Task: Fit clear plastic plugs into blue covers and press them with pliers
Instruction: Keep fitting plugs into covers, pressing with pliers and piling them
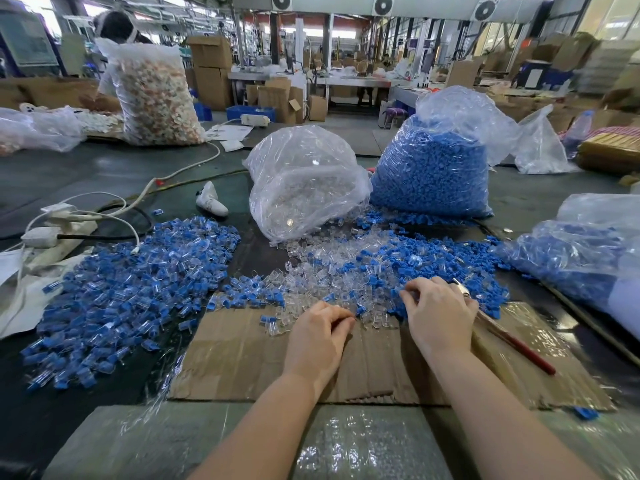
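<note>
Loose clear plastic plugs (322, 271) and blue covers (429, 258) lie mixed in a spread across the table's middle. My left hand (318, 336) rests on the cardboard sheet (239, 355), its curled fingertips pinching a clear plug at the near edge of the spread. My right hand (441, 313) has its fingers curled down into the blue covers and pinches one of them. The red-handled pliers (519, 348) lie on the cardboard just right of that hand, with the metal jaws by its knuckles. At the left sits a big heap of assembled blue-and-clear pieces (131, 289).
Behind the spread stand a bag of clear plugs (304, 181) and a bag of blue covers (433, 168). Another bag of blue parts (588, 251) lies at the right. Power strips and white cables (62, 230) lie at the left. A person sits beyond a tall bag (156, 95).
</note>
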A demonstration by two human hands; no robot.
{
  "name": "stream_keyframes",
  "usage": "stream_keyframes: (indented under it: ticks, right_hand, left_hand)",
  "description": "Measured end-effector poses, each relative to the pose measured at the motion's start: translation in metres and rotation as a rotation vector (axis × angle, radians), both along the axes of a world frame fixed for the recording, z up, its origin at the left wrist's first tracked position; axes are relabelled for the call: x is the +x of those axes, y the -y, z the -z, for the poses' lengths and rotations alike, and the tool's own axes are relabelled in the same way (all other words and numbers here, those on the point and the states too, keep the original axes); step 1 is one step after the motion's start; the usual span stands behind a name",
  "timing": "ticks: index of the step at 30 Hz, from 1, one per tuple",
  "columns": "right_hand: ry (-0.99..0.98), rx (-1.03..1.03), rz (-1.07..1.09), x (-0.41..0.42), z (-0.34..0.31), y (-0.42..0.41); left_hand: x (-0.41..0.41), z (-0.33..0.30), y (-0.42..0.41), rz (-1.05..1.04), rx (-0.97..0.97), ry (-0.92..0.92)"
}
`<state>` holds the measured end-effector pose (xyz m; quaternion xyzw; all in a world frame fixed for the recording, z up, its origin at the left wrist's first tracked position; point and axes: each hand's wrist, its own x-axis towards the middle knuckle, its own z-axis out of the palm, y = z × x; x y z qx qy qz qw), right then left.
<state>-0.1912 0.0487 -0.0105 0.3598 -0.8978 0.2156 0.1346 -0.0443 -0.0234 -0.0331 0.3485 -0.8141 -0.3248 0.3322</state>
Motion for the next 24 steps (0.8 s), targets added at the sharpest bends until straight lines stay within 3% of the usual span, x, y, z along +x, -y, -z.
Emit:
stream_keyframes:
  ticks: [24]
  right_hand:
    - [-0.019, -0.021, -0.112, 0.0074, 0.0002, -0.0022]
  left_hand:
    - [0.005, -0.0081, -0.0041, 0.009, 0.022, -0.004]
